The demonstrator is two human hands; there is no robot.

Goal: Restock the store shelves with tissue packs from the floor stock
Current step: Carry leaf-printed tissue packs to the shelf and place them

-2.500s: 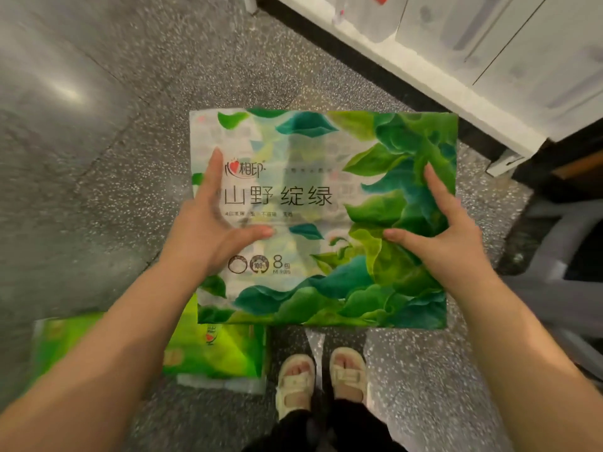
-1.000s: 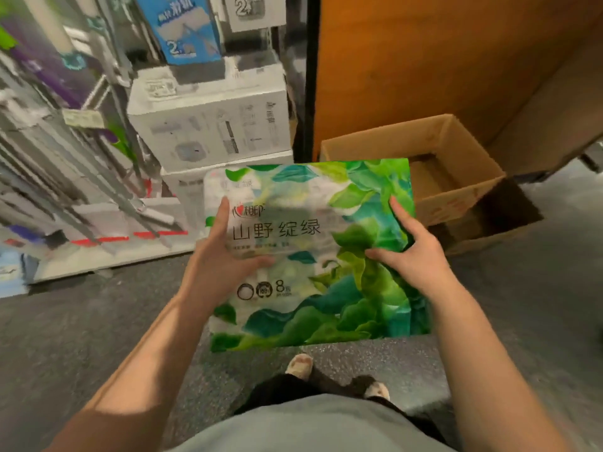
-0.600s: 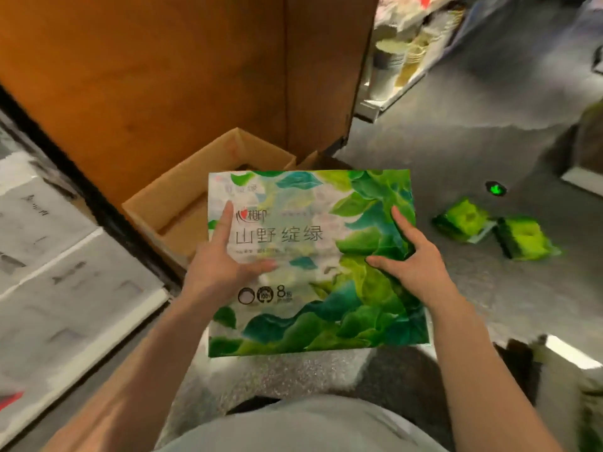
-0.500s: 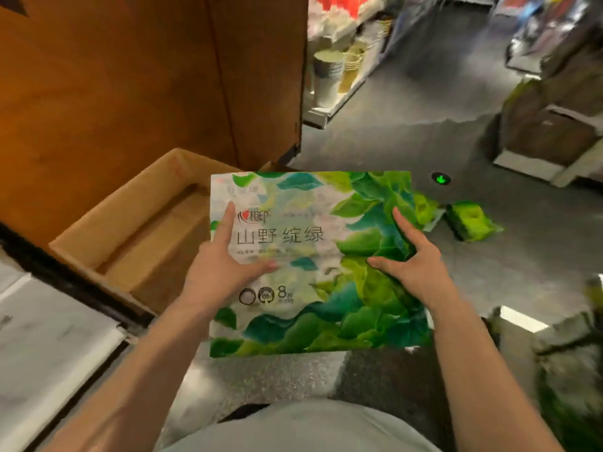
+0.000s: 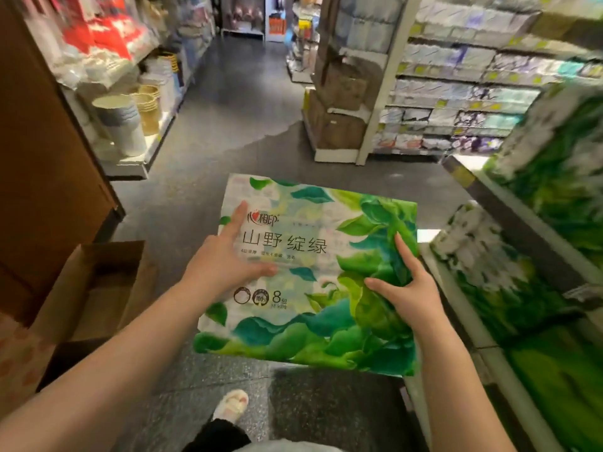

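Observation:
I hold a large tissue pack (image 5: 303,308), printed with green leaves and white, flat in front of me above the floor. My left hand (image 5: 222,262) grips its left side, with the forefinger and thumb spread on the top face. My right hand (image 5: 408,288) grips the right side the same way, thumb on top. The other fingers of both hands are hidden behind the pack. To the right is a store shelf (image 5: 522,216) stacked with similar green tissue packs (image 5: 561,177), blurred by motion. More of these packs (image 5: 483,259) sit on a lower level beside the held pack.
An open cardboard box (image 5: 94,288) stands on the floor at the left, against a brown panel. Beyond it a low shelf carries stacked cups (image 5: 127,125). Across the grey aisle stands a shelf unit of pale tissue packs (image 5: 456,93). My sandalled foot (image 5: 231,404) shows below.
I have turned right with the pack from the floor stock past the cardboard box to face the aisle and the shelf of green packs. Both hands keep the same hold.

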